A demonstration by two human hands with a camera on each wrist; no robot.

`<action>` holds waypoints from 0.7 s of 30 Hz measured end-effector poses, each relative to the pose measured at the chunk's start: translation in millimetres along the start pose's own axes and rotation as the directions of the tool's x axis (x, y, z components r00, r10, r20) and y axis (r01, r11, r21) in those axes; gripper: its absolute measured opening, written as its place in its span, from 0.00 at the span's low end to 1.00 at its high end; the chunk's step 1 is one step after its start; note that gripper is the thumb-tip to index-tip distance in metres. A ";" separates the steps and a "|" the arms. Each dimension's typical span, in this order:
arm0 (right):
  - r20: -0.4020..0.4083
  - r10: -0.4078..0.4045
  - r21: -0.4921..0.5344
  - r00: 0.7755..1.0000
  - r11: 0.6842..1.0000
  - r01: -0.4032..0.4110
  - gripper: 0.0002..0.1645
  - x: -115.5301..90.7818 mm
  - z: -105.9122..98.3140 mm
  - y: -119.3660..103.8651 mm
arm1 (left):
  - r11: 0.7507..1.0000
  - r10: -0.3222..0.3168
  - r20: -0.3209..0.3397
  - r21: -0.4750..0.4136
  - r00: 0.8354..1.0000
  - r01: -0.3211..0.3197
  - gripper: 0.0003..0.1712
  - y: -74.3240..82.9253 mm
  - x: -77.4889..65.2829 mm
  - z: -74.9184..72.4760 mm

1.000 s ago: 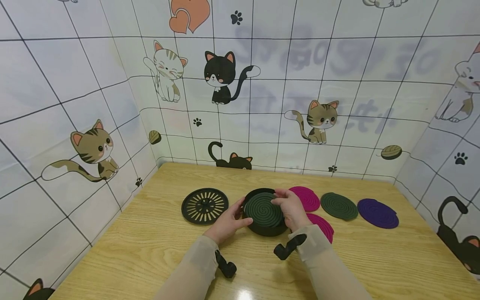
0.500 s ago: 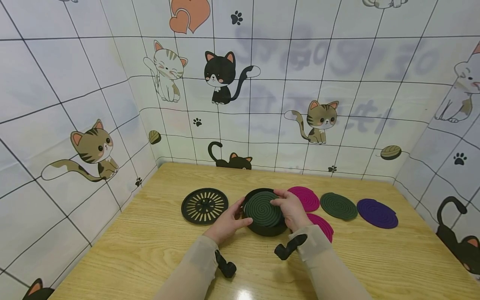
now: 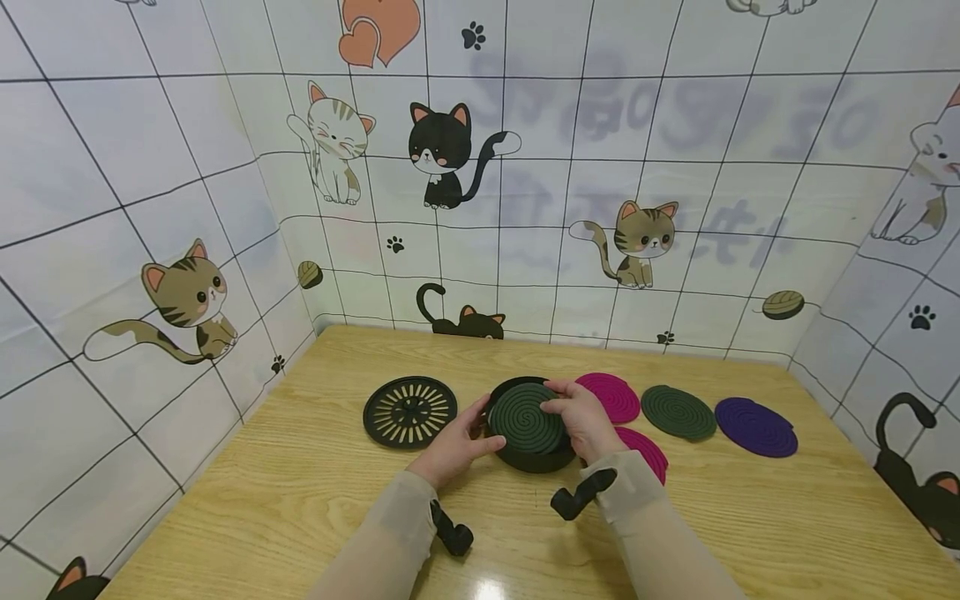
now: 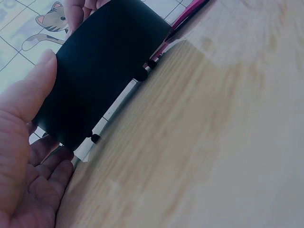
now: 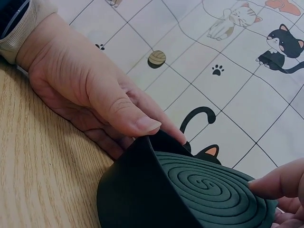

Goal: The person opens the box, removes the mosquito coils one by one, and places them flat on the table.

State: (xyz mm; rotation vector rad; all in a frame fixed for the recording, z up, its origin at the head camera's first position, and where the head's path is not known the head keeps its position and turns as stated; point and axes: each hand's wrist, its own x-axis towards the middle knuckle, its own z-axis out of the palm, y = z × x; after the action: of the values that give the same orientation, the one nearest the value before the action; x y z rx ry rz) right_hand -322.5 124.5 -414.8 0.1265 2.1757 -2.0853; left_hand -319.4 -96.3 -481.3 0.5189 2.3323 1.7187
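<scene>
Left hand point(image 3: 457, 446) grips black holder point(image 3: 534, 463) from left | right hand point(image 3: 587, 422), right of it, pinches green coaster point(image 3: 527, 421) | table point(image 3: 300, 483) beneath | cat-print wall point(image 3: 536, 196) behind

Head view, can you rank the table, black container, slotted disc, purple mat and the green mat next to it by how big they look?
1. Table
2. Black container, going by its outline, as it is partly covered
3. Slotted disc
4. Purple mat and green mat, too alike to rank

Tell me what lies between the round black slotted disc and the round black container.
The person's left hand, and a bare strip of light wooden table beyond it, as the head view shows.
</scene>
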 end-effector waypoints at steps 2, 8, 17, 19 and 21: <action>-0.001 0.006 -0.006 1.000 1.000 -0.006 0.27 0.1 -0.2 0.2 | 1.000 -0.001 0.000 -0.004 1.000 0.001 0.51 0.1 -0.2 0.1; 0.008 0.030 -0.017 1.000 0.999 -0.029 0.28 1.0 -0.4 0.4 | 1.000 -0.001 0.005 -0.006 1.000 0.001 0.51 -0.9 0.3 -0.3; 0.001 0.034 -0.080 0.999 0.996 -0.033 0.30 2.5 0.7 0.3 | 1.000 0.000 0.006 0.008 1.000 0.000 0.51 -0.3 1.0 -0.8; 0.008 0.030 -0.074 1.000 0.997 -0.029 0.31 2.3 1.1 0.2 | 1.000 -0.005 0.004 0.007 1.000 0.005 0.51 0.1 0.6 -0.7; 0.007 0.024 -0.072 1.000 0.997 -0.024 0.31 1.9 1.8 -0.1 | 1.000 -0.008 0.003 0.007 1.000 0.008 0.50 0.4 0.2 -0.5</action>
State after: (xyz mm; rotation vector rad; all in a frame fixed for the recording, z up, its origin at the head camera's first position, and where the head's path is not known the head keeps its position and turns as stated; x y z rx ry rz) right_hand -324.3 122.6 -415.1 0.1366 2.2302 -1.9882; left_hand -319.7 -96.6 -480.7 0.5114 2.3362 1.7058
